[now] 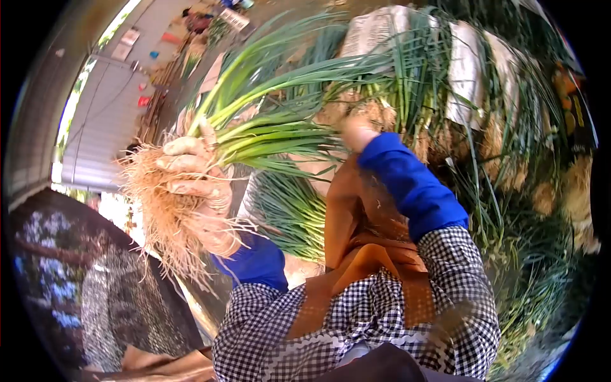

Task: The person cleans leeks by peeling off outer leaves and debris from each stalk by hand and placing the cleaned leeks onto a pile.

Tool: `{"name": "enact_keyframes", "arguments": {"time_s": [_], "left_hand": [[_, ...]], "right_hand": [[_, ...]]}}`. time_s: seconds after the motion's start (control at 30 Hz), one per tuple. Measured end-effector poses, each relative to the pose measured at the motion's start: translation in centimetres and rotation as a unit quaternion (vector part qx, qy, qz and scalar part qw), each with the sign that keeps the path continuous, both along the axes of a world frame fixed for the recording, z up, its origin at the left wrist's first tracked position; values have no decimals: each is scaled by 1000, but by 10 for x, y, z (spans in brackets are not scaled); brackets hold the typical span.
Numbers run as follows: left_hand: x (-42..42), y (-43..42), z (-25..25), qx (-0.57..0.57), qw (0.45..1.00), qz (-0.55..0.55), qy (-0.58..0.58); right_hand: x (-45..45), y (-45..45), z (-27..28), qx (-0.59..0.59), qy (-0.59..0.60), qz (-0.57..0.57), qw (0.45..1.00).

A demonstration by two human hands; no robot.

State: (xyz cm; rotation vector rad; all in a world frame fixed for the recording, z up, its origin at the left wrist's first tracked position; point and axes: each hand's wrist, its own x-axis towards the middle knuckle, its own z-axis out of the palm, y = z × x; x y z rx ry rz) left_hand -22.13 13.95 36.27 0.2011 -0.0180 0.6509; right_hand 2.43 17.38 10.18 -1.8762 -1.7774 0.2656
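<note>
Green leaves (pixel 286 146) spread from the bunch (pixel 245 137), held up in front of the body by the left hand (pixel 200 172), whose fingers curl round it just above the roots (pixel 168 210); the right hand (pixel 358 134), blurred near the bundles (pixel 420 83), may be spread or closed, I cannot tell. Outer stalks could slip free if that grip slackens, and leaf tips could bend or snap if the right sleeve (pixel 414 181) swings through them.
</note>
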Motion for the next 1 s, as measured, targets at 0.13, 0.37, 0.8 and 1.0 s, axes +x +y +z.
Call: {"name": "enact_keyframes", "arguments": {"time_s": [0.13, 0.37, 0.8, 1.0], "left_hand": [[-46, 14, 6, 34, 998, 59, -3], [-82, 26, 15, 56, 991, 116, 26], [-117, 24, 21, 91, 981, 162, 59], [-116, 32, 15, 88, 983, 149, 61]], "right_hand": [[65, -13, -74, -298, -154, -128, 933], [-51, 49, 142, 24, 297, 220, 929], [-45, 181, -3, 124, 136, 115, 976], [-53, 93, 36, 42, 419, 275, 864]]}}
